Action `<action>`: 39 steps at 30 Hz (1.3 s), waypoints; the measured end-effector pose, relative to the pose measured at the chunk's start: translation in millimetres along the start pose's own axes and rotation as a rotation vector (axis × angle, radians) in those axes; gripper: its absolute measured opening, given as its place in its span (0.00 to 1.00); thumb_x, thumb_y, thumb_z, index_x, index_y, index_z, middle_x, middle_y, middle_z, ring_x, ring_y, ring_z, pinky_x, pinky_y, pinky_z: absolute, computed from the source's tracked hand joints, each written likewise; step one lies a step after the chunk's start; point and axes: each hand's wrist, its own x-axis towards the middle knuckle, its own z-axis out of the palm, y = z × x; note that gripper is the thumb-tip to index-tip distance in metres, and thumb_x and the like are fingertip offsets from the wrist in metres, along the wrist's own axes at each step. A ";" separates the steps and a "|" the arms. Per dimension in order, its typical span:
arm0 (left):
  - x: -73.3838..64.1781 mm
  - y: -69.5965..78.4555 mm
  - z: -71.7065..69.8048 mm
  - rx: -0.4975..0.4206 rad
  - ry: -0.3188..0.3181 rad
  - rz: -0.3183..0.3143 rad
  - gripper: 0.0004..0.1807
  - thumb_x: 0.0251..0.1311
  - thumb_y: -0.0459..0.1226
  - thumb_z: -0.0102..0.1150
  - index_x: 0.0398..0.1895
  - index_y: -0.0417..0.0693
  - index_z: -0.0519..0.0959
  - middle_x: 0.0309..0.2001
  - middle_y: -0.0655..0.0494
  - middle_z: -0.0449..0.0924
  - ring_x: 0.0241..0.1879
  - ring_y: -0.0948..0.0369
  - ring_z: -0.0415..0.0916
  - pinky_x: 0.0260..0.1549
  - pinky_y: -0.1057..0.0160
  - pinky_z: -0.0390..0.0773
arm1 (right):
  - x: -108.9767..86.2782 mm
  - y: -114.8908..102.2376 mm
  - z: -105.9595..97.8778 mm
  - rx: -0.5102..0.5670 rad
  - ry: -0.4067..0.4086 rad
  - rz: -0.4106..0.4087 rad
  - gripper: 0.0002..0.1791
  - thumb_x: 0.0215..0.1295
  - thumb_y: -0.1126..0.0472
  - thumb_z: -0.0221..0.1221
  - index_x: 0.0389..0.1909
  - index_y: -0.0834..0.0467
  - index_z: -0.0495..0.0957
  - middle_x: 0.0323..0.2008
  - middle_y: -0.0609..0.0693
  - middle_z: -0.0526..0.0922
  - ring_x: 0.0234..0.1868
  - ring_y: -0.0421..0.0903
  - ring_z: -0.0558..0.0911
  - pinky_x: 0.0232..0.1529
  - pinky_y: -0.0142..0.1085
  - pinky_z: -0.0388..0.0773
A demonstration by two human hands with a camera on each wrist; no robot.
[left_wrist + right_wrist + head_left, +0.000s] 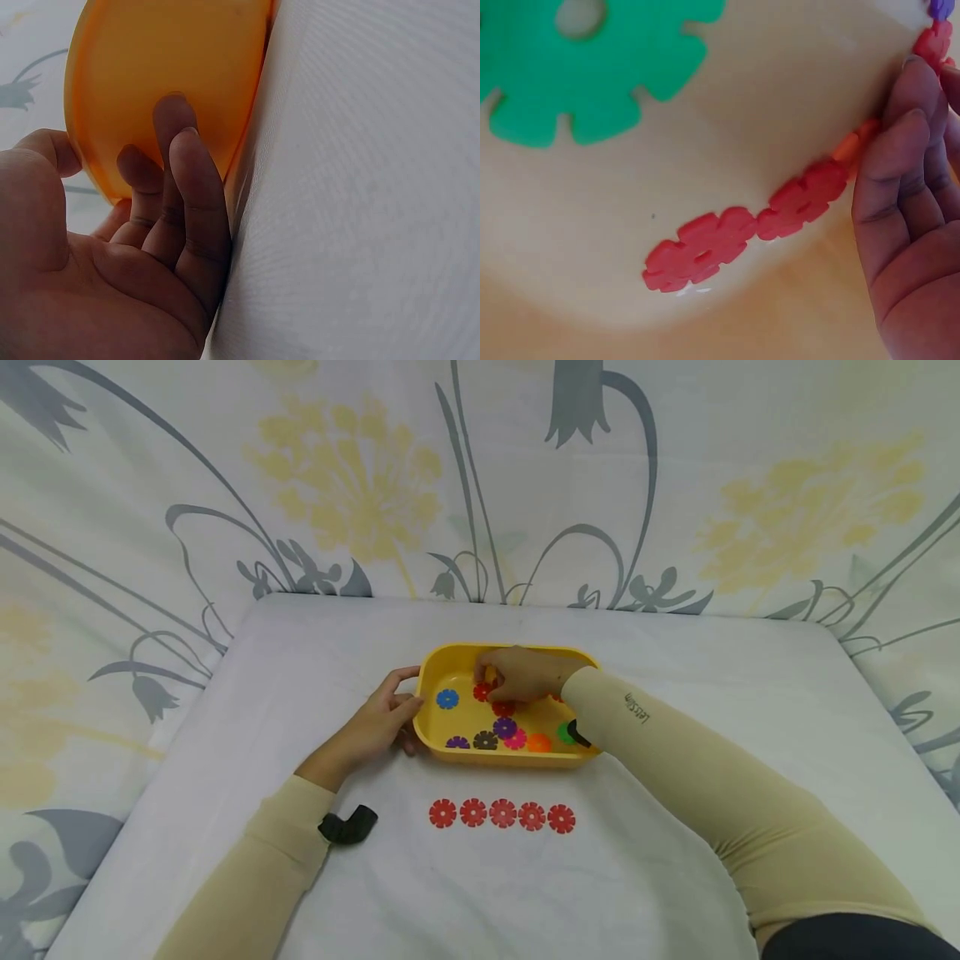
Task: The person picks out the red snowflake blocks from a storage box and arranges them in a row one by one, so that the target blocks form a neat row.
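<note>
A yellow plastic tray [465,758] holds several flower-shaped, notched plastic discs. My left hand [378,718] holds its left end, the thumb at the rim and the other fingers against the outer wall [210,45]. My right hand [528,675] reaches inside and pinches a red notched disc [483,692] near the middle; its fingertips partly cover the disc in the right wrist view. Another red disc [502,708] lies just below those fingers. Around them are a blue disc [447,698], a purple disc [505,727] and an orange disc [538,742].
In front of the tray, several red discs [502,813] lie in a straight row on the white cloth [480,893]. A green disc [592,67] sits at the tray's right end, partly under the right sleeve in the head view. A floral curtain [487,485] hangs behind.
</note>
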 end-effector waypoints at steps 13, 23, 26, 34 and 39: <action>0.9 1.1 0.8 -0.017 -0.002 0.009 0.30 0.78 0.45 0.43 0.78 0.59 0.48 0.48 0.40 0.80 0.28 0.53 0.79 0.35 0.62 0.84 | 1.9 -1.6 3.4 0.012 -0.003 -0.007 0.15 0.66 0.57 0.65 0.48 0.55 0.73 0.32 0.51 0.78 0.30 0.44 0.78 0.34 0.28 0.79; 1.2 0.4 0.2 -0.022 -0.007 0.011 0.31 0.78 0.45 0.43 0.78 0.59 0.48 0.47 0.40 0.80 0.28 0.52 0.80 0.35 0.61 0.84 | -0.7 -4.6 4.6 0.015 -0.005 -0.061 0.11 0.69 0.59 0.62 0.46 0.56 0.72 0.29 0.50 0.77 0.28 0.44 0.77 0.32 0.28 0.78; 0.7 0.6 0.0 -0.022 -0.007 0.013 0.31 0.78 0.45 0.43 0.78 0.59 0.48 0.48 0.40 0.80 0.28 0.52 0.80 0.35 0.61 0.84 | -0.6 -5.6 5.2 0.022 0.005 -0.088 0.08 0.69 0.60 0.62 0.43 0.57 0.73 0.31 0.51 0.77 0.29 0.44 0.78 0.32 0.29 0.78; -1.3 3.1 0.1 -0.023 -0.008 0.006 0.31 0.78 0.44 0.43 0.78 0.59 0.48 0.49 0.39 0.80 0.28 0.53 0.79 0.35 0.61 0.84 | -9.7 -10.0 -1.1 0.049 -0.009 -0.113 0.06 0.69 0.60 0.62 0.37 0.55 0.74 0.36 0.50 0.79 0.28 0.44 0.78 0.32 0.31 0.80; -1.7 3.2 -0.1 -0.014 -0.005 -0.004 0.31 0.78 0.44 0.43 0.78 0.60 0.48 0.49 0.40 0.80 0.29 0.52 0.79 0.36 0.61 0.84 | -28.4 -16.7 -20.9 0.075 0.049 -0.139 0.06 0.70 0.59 0.61 0.39 0.54 0.73 0.41 0.50 0.79 0.31 0.47 0.80 0.36 0.36 0.83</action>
